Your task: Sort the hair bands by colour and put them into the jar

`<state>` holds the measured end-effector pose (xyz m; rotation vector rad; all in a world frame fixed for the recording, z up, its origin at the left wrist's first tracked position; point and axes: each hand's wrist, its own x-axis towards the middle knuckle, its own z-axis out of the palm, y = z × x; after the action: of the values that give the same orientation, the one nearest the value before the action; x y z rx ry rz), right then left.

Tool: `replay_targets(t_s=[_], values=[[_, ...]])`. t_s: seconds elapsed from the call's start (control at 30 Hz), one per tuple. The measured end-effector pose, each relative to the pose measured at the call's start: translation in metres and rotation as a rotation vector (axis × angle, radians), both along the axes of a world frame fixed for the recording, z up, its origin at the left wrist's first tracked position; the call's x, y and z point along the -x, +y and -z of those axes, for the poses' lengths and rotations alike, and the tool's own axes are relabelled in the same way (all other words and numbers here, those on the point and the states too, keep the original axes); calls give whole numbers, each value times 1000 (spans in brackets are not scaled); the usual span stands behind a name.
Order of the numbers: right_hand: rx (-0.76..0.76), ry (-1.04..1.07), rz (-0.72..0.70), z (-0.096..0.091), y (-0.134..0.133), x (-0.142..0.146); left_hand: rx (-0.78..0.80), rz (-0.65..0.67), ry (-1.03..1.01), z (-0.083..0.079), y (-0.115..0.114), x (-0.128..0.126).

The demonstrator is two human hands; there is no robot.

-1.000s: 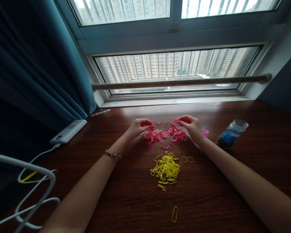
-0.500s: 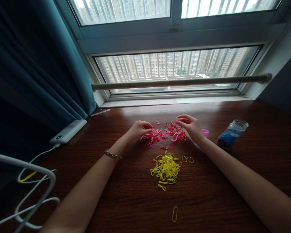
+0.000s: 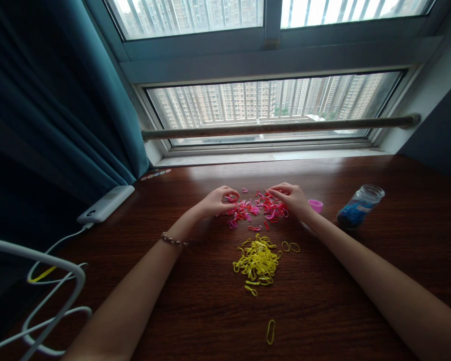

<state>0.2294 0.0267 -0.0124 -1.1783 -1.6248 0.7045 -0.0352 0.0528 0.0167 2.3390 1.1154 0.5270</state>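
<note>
Pink and red rubber bands lie in two loose heaps side by side, a left heap (image 3: 244, 210) and a right heap (image 3: 273, 206). My left hand (image 3: 218, 201) is over the outer edge of the left heap, thumb and fingers apart around some bands. At the far side of the right heap, my right hand (image 3: 291, 198) has its thumb and fingertips pinched together; what is between them is too small to make out. Closer to me is a pile of yellow rubber bands (image 3: 258, 259). Two yellow rings (image 3: 290, 246) lie beside it, and a single yellow band (image 3: 271, 332) lies nearer still.
A small pink cup (image 3: 315, 205) stands beyond my right wrist. Right of it, an open glass jar (image 3: 361, 206) holds blue and dark bands. A white power bank (image 3: 105, 204) with a cable lies by the curtain (image 3: 113, 125) on the left. The window is behind the table.
My left hand's thumb and fingers have spread apart from their earlier pinch. My right hand has shifted left and slightly down, its fingertips now at the right heap's far edge.
</note>
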Motion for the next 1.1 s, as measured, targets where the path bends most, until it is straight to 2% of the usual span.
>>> replay_targets(t_s=[0.17, 0.27, 0.33, 0.43, 0.6, 0.77, 0.9, 0.97, 1.1], values=[[6, -476, -19, 4, -5, -1, 53, -44, 141, 1, -3, -1], [10, -579, -70, 6, -8, 2, 136, -33, 104, 4, -5, -6], [-24, -543, -116, 8, -8, 5, 153, -27, 41, 8, -7, -11], [-85, -408, -142, 10, -7, 9, 75, -65, -66, 12, -10, -19], [-159, -147, -43, 3, -8, 11, 2, -116, -283, 12, -9, -23], [-113, 19, 21, -4, -11, 10, 35, -137, -454, 11, -2, -18], [-68, 52, 29, -4, -11, 11, -12, -173, -420, 7, -6, -18], [-61, 57, 33, -3, -10, 11, -53, -83, -371, 3, -10, -20], [-65, 50, 42, -4, -10, 12, -59, 252, -234, 2, -18, -23]])
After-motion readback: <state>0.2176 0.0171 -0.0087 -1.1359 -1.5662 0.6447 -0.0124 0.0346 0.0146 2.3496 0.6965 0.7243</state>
